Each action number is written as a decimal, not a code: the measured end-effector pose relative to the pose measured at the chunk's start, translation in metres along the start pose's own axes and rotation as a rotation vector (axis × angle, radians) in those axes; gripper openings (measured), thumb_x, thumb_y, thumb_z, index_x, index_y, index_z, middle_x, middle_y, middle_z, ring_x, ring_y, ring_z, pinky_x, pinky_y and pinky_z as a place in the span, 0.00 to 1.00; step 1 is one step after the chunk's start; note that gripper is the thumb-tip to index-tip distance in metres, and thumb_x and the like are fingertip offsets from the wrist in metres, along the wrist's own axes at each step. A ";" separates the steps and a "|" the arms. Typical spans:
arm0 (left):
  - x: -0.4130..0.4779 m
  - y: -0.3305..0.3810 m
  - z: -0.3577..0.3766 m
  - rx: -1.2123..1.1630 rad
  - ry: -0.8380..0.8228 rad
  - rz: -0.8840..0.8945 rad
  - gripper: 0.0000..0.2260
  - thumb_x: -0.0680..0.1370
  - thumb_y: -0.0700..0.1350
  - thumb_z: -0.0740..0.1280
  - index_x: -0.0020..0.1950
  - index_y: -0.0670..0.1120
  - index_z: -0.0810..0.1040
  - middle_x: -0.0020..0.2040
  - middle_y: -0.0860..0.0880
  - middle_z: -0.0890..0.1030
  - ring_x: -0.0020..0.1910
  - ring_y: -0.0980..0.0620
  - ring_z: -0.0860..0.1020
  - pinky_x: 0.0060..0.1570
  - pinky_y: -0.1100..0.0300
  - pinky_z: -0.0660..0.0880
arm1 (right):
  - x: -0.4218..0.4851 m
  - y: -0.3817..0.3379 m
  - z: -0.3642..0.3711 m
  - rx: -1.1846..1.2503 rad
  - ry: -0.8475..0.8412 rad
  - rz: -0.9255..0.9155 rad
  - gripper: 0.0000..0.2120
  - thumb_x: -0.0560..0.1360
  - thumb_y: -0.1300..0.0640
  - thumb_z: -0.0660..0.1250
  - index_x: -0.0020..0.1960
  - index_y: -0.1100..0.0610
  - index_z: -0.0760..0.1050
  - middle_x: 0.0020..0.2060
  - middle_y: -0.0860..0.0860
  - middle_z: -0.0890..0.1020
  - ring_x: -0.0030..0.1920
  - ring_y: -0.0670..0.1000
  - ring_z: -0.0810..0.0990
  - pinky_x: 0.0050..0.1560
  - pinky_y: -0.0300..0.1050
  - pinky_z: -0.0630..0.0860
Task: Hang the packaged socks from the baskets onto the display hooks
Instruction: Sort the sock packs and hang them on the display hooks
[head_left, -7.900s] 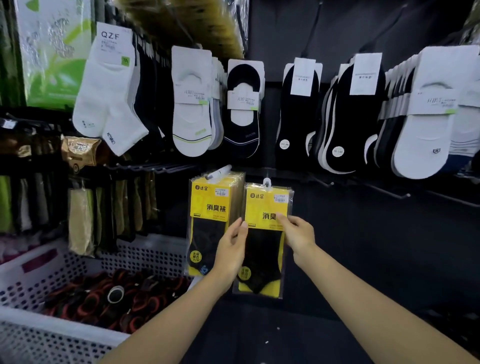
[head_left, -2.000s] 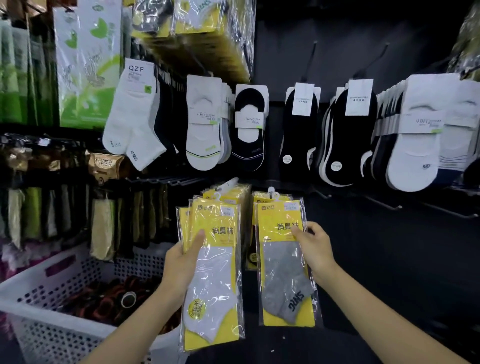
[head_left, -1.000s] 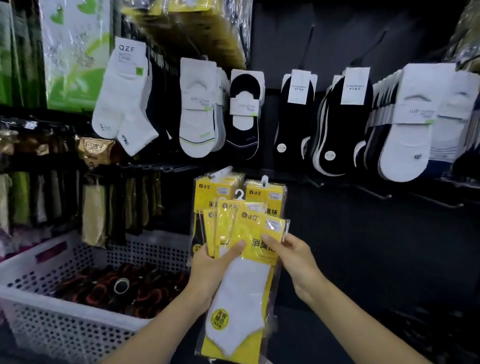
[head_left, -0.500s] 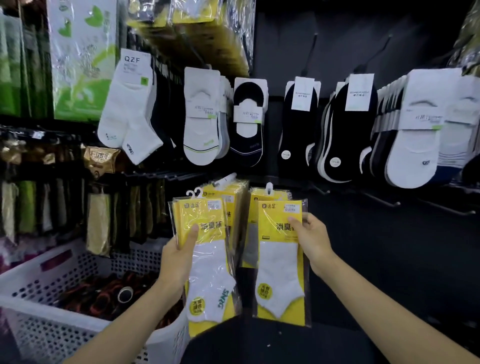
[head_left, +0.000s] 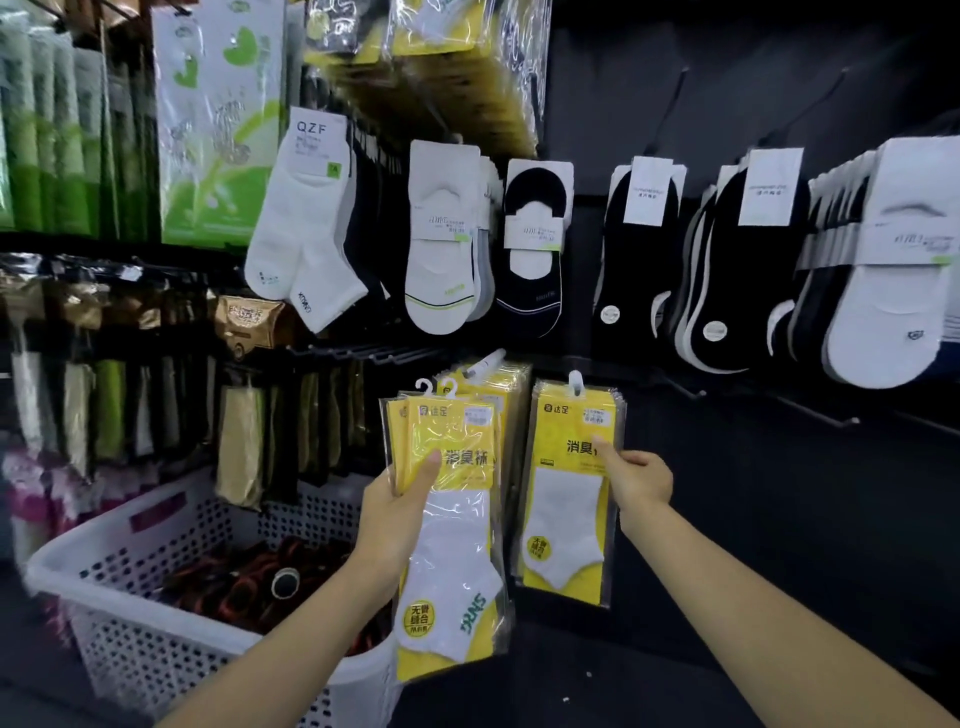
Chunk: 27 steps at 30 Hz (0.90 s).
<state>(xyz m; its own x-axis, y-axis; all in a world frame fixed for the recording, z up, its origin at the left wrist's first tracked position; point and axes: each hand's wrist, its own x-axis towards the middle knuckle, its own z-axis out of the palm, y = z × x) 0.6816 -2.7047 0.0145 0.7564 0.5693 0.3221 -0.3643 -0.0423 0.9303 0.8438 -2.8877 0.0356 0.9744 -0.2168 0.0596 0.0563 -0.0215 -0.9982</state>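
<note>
Stack of yellow sock packs (head_left: 457, 561), several: my left hand (head_left: 395, 525) gripped it, thumb across the front. Single white-sock pack (head_left: 563, 519): my right hand (head_left: 641, 480) pinched its right edge.

A black display wall (head_left: 779, 519) filled the scene under dim light. Across its upper part hung rows of carded black and white socks (head_left: 644, 260). Left of it, green-and-white packets (head_left: 218, 156) hung above slim, darker hanging packets (head_left: 109, 405).
</note>
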 end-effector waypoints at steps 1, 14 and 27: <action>-0.001 0.000 0.001 -0.005 -0.004 -0.001 0.05 0.76 0.53 0.67 0.48 0.54 0.79 0.38 0.65 0.83 0.39 0.69 0.79 0.31 0.77 0.71 | -0.001 0.003 -0.002 -0.022 0.034 0.025 0.20 0.69 0.48 0.75 0.52 0.59 0.74 0.49 0.55 0.79 0.47 0.55 0.78 0.47 0.48 0.76; -0.025 -0.011 0.054 -0.126 -0.137 -0.159 0.12 0.73 0.49 0.71 0.55 0.49 0.81 0.48 0.52 0.85 0.48 0.53 0.83 0.48 0.57 0.79 | -0.083 0.009 -0.038 -0.002 -0.444 -0.143 0.19 0.72 0.43 0.69 0.54 0.57 0.76 0.47 0.54 0.81 0.41 0.49 0.79 0.39 0.39 0.78; -0.008 -0.008 0.027 0.026 -0.077 -0.144 0.10 0.78 0.58 0.60 0.54 0.57 0.75 0.42 0.68 0.72 0.40 0.72 0.70 0.50 0.74 0.64 | -0.054 0.004 -0.054 0.122 -0.237 -0.198 0.05 0.79 0.58 0.64 0.44 0.57 0.75 0.41 0.52 0.83 0.40 0.47 0.81 0.37 0.36 0.77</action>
<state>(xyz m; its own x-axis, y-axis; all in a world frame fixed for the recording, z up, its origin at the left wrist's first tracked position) 0.6935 -2.7307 0.0092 0.8393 0.5067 0.1970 -0.2360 0.0133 0.9717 0.7799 -2.9285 0.0287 0.9646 0.0137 0.2635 0.2616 0.0795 -0.9619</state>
